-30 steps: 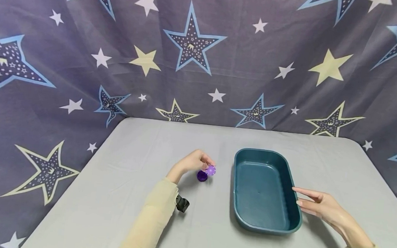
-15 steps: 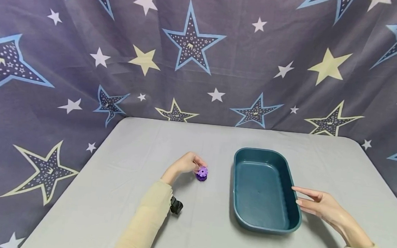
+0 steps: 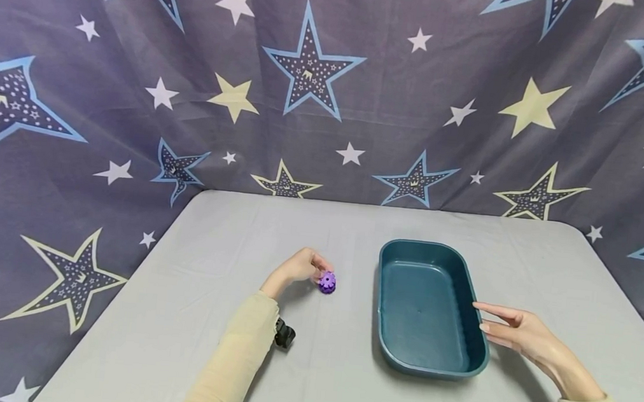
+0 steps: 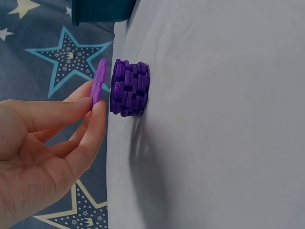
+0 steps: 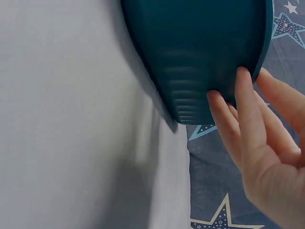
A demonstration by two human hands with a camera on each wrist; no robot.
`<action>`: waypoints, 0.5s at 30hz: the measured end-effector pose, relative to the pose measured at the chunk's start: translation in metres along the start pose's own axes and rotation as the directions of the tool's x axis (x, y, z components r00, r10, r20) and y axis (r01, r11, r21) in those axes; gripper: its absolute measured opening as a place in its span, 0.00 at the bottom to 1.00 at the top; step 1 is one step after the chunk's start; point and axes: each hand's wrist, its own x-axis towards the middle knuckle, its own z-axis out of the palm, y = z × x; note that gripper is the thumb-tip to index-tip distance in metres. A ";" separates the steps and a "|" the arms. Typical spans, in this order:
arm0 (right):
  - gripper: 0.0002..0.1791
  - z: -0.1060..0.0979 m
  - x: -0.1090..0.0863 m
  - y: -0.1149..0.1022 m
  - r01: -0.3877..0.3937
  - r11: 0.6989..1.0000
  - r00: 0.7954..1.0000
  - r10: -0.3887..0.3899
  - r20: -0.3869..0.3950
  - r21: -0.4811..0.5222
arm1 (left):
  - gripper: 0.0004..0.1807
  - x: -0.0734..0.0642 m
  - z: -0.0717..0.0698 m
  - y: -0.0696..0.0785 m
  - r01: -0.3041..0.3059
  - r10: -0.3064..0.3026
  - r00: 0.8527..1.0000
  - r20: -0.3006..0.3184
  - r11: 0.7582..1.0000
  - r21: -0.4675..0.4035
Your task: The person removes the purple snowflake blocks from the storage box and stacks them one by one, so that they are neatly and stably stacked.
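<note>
Between thumb and fingertips my left hand pinches a light purple notched plastic disc. Just over a short stack of darker purple notched discs, the held disc shows a narrow gap to the top one in the left wrist view. From the head, the disc covers most of that stack, which stands on the table left of a dark teal plastic bin. Fairly straight fingers of my right hand touch the bin's right wall from outside, with fingertips at its rim.
A grey cloth covers the table. Behind it and along its sides hangs a dark curtain printed with stars. Black wrist cameras sit on both forearms. The bin has nothing in it.
My left hand has brought the light purple disc leftward and down from beside the stack to right above it. My right hand stays at the bin.
</note>
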 end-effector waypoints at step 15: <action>0.22 0.001 -0.001 -0.002 -0.019 0.997 0.999 0.017 -0.037 -0.070 | 0.14 0.001 0.000 -0.006 0.034 -0.033 0.999 -0.033 0.999 0.038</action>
